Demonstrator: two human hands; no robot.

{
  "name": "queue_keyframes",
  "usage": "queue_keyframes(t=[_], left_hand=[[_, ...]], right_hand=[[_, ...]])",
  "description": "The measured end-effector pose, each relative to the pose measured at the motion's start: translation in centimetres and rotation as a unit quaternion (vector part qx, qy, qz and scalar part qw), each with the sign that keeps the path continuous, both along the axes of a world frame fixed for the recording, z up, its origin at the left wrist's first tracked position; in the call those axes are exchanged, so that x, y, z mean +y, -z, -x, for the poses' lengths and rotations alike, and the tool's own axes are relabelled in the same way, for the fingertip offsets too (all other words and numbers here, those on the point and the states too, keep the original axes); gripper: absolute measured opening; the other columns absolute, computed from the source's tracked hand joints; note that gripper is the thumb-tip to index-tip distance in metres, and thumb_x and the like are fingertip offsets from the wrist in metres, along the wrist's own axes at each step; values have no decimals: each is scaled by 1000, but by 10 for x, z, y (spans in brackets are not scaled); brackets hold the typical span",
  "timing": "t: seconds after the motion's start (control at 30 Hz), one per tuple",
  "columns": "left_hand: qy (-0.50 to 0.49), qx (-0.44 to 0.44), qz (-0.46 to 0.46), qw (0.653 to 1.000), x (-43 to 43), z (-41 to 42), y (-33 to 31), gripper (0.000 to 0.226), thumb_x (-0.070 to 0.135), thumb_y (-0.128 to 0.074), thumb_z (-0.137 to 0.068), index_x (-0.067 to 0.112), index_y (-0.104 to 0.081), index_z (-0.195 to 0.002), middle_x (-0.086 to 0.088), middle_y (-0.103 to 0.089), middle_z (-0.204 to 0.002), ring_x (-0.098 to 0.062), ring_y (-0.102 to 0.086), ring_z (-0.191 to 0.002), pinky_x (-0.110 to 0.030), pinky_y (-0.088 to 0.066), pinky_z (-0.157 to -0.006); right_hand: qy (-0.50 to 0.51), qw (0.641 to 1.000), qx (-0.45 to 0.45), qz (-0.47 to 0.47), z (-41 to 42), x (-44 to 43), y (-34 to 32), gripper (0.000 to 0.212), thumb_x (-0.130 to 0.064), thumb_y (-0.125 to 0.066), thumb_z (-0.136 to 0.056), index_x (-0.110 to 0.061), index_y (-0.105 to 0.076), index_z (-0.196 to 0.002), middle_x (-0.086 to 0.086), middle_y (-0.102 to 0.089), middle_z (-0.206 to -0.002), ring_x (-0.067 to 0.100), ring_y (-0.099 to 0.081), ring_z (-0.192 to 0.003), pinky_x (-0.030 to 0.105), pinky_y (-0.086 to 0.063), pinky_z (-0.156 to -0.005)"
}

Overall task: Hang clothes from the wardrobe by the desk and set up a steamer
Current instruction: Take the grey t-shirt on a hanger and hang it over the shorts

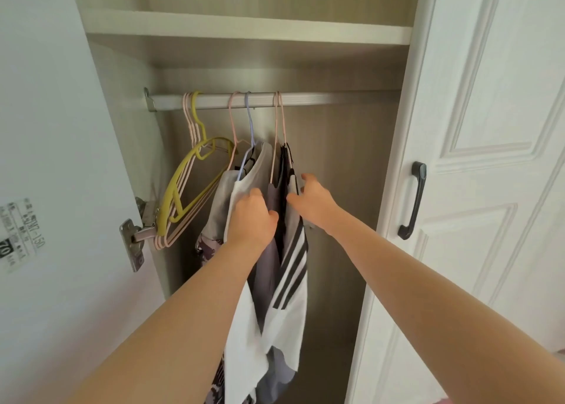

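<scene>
Under the metal rail (275, 100), both hands' fingers (308, 178) part soft hanging garments (290, 250), loosely spread, clamping nothing.

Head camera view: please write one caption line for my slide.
Both hands, left hand and right hand, part garments hanging on the wardrobe rail; empty hangers hang at its left end.

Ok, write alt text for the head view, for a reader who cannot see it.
Two bare hands reach into an open wardrobe: the left hand rests on a grey garment, the right hand touches a white garment with black stripes. The clothes hang from a metal rail; empty pink and yellow hangers bunch at its left end.
</scene>
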State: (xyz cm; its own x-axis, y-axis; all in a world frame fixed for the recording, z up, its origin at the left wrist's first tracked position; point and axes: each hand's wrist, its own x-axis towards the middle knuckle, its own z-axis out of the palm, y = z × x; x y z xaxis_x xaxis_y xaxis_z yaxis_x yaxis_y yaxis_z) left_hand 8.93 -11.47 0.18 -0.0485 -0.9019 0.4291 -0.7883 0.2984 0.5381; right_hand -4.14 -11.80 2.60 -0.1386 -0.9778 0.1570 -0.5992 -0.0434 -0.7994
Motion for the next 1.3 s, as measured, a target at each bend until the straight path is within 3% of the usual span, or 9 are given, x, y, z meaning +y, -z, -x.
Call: queue_keyframes(t=[0.13, 0.27, 0.43, 0.5, 0.63, 0.83, 1.07, 1.17, 1.3], left_hand=[[-4, -9, 20, 1000, -12, 6, -15, 21, 13, -59, -88, 1, -57, -106, -10, -56, -88, -27, -60, -84, -30, -44, -66], [-2, 49, -28, 998, -31, 19, -30, 22, 16, -53, -93, 4, -55, -112, -13, -63, -105, -27, -57, -92, -28, -37, -69], [19, 232, -85, 969, -60, 35, -42, 33, 15, -50, -96, 3, -52, -128, -14, -59, -124, -30, -54, -116, -31, -42, -90], [35, 337, -125, 933, -67, 39, -47, 27, 9, -48, -96, 3, -57, -121, -16, -65, -109, -31, -60, -105, -36, -48, -91], [86, 494, -237, 832, -66, 44, -63, 22, 4, -38, -100, 8, -54, -85, -8, -48, -54, -18, -41, -57, -28, -38, -55], [111, 524, -204, 819, -58, 45, -81, 34, -6, -32, -98, -4, -52, -126, -8, -39, -66, -17, -44, -60, -38, -48, -86], [127, 545, -149, 815, -31, 49, -103, 20, -1, -31, -101, 3, -47, -112, -6, -34, -65, -13, -43, -48, -17, -39, -39], [134, 550, -167, 807, -22, 49, -100, 26, -2, -31, -101, 3, -49, -119, -6, -35, -65, -15, -37, -55, -19, -40, -46], [125, 495, -182, 841, -8, 43, -91, 18, 2, -39, -98, 11, -54, -95, -2, -53, -73, -13, -52, -60, -22, -47, -56]], right_hand=[[9, 1000, 14, 4, 11, -8, -9, 59, -12, -48, -94, -13, -23, -146, 17, -46, -136, 32, -54, -110, 31, -44, -77], [7, 1000, 16, 17, 8, -21, -17, 48, -8, -44, -94, -11, -35, -141, 16, -54, -126, 26, -52, -96, 29, -42, -74], [31, 998, -40, 23, 2, -39, -12, 37, -7, -38, -94, -9, -48, -129, 15, -57, -109, 24, -56, -83, 25, -43, -65], [44, 996, -78, 24, 2, -44, -11, 33, -5, -36, -94, -9, -53, -122, 12, -55, -101, 18, -49, -69, 23, -36, -50], [63, 988, -135, 36, 5, -46, -12, 27, -6, -38, -97, -7, -55, -117, 8, -54, -99, 18, -48, -76, 22, -32, -49], [57, 984, -151, 70, 11, -38, -33, 23, -10, -38, -98, -3, -54, -112, 7, -50, -86, 15, -43, -68, 24, -31, -52], [67, 983, -141, 96, 12, -20, -57, 14, -13, -40, -97, -7, -53, -96, 4, -46, -73, 18, -40, -63, 27, -29, -50], [63, 984, -143, 91, 11, -7, -55, 16, -14, -39, -99, -7, -53, -99, 3, -46, -74, 15, -40, -61, 27, -31, -51], [60, 986, -138, 78, 8, 19, -47, 22, -20, -38, -101, -7, -54, -110, 4, -50, -81, 12, -42, -63, 25, -33, -53]])
